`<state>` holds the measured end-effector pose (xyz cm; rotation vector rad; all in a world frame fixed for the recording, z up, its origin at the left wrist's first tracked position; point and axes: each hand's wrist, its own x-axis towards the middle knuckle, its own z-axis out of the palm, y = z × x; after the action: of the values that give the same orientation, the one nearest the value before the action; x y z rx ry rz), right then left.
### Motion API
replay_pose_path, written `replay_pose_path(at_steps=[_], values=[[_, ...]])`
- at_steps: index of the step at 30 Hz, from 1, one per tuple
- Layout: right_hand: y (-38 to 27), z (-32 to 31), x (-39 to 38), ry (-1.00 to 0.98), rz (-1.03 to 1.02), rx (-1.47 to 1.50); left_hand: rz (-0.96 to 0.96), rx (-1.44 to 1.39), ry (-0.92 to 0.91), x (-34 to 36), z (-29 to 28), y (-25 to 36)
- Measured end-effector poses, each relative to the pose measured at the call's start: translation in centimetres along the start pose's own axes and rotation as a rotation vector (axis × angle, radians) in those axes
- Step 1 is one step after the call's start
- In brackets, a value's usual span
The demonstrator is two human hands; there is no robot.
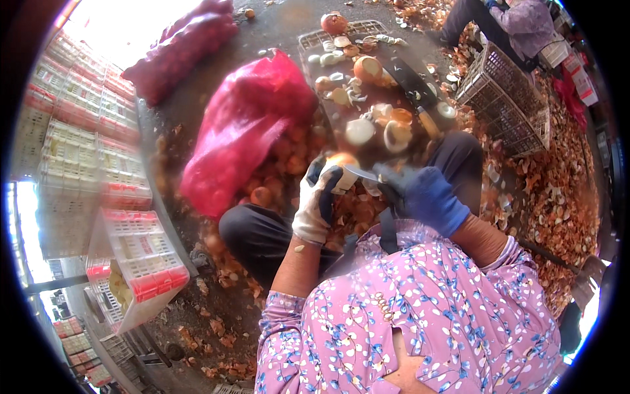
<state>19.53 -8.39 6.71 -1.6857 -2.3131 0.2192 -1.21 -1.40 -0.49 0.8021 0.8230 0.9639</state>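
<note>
R hand (426,197) partly blurred; small knife (361,173): grip hidden inside it. Onion (342,171): L side partly hidden by L hand (316,202). Co-worker (530,29) cut off by top edge, ditto far red sack (187,52), contents too blurred to count.

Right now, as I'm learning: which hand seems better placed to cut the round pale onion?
Probably the right: the blue-gloved right hand holds the silver-bladed knife toward the onion, which the white-and-dark-gloved left hand grips.
</note>
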Motion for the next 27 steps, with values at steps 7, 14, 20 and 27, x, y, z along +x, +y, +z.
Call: replay_pose_path(at_steps=[7,14,20,27], values=[[2.2,0.1,1.7,-0.218,0.134,0.598,-0.093,0.078,0.033,0.3,0.1,-0.6],[3.5,0.0,0.7,-0.443,0.456,1.197,-0.202,-0.157,-0.078,0.3,-0.6,-1.4],[2.1,2.7,-0.3,0.259,0.063,0.774,-0.181,-0.094,-0.096,0.6,-0.6,-1.5],[3.0,3.6,2.6,0.131,0.015,0.816,-0.123,-0.057,-0.362,0.0,1.0,-0.5]])
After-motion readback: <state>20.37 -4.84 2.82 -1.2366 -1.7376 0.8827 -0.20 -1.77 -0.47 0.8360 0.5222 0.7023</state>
